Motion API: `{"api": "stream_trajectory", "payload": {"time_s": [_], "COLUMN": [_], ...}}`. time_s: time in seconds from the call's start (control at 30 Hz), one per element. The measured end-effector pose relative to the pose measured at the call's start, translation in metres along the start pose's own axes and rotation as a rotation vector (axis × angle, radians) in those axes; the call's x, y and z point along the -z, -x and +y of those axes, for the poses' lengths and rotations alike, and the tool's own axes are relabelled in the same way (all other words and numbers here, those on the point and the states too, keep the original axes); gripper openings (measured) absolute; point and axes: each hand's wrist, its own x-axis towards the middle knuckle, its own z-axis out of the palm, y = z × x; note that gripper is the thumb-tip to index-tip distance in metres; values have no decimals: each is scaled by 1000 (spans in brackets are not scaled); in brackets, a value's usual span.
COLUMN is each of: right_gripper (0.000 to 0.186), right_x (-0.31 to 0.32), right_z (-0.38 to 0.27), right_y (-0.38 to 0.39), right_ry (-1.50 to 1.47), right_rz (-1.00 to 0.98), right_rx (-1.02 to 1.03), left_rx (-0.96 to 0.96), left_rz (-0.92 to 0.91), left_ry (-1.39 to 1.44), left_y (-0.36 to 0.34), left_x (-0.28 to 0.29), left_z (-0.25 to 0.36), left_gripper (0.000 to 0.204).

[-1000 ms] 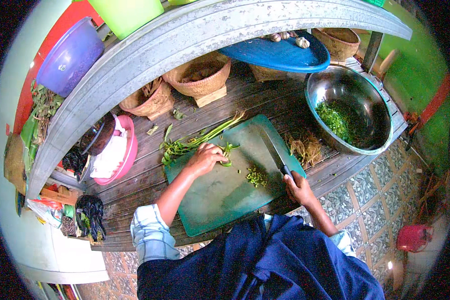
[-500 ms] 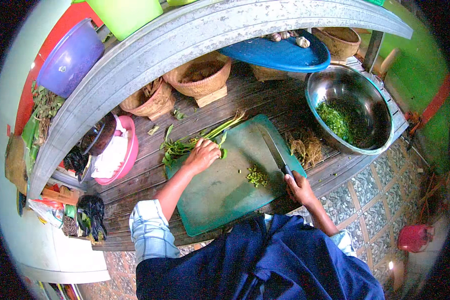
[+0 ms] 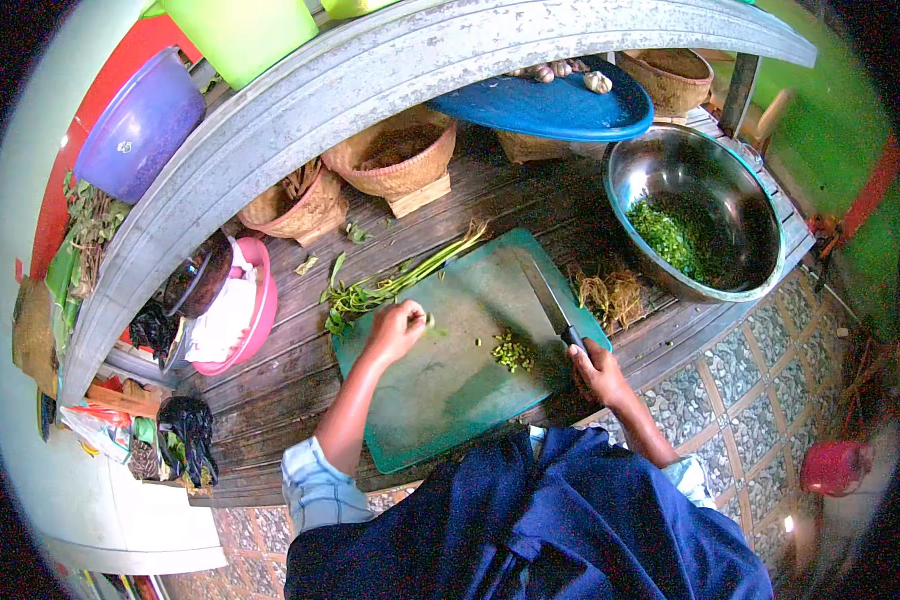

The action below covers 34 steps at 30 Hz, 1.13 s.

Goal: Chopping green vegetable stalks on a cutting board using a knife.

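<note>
My right hand (image 3: 598,373) is wrapped round the black handle of a kitchen knife (image 3: 547,300), its blade slanting up and left over the right part of the green cutting board (image 3: 410,410). A small pile of chopped green stems (image 3: 513,351) lies left of the handle. My left hand (image 3: 398,330) is closed above the board's left part, with a small green leaf (image 3: 430,321), smeared by motion, at its fingertips. Beyond that hand, a bunch of leafy green stalks (image 3: 400,278) lies across the board's far left edge, apart from the fingers.
A steel bowl (image 3: 760,240) with chopped greens stands at right, near a clump of roots (image 3: 611,298). Woven baskets (image 3: 395,165) line the back, beside a blue tray (image 3: 540,105) holding garlic. A grey shelf edge (image 3: 300,105) arches overhead. A pink basin (image 3: 260,310) sits left.
My left hand has left the stalks and drawn back toward me, closing, with the green leaf at its fingers. The knife and right hand stay nearly in place.
</note>
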Motion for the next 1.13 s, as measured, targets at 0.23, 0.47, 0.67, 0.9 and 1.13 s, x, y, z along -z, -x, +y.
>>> {"api": "stream_trajectory", "payload": {"time_s": [0.23, 0.47, 0.67, 0.9, 1.13], "right_gripper": [45, 43, 48, 35, 51], "right_x": [3, 2, 0, -12, -8], "right_z": [-2, -2, -44, -46, -51], "right_y": [0, -4, 27, 56, 71], "right_ry": [-119, -93, 270, 329, 244], "right_rz": [-45, -61, -208, -316, -332], "right_rx": [-113, -48, 55, 194, 204], "left_rx": [154, -78, -79, -62, 19], "left_rz": [-158, 266, 391, 447, 385], "left_ry": [124, 80, -30, 116, 219], "left_y": [56, 86, 101, 102, 109], "left_x": [9, -77, -88, -92, -104], "left_z": [25, 62, 70, 70, 67], "left_gripper": [15, 10, 13, 12, 10]}}
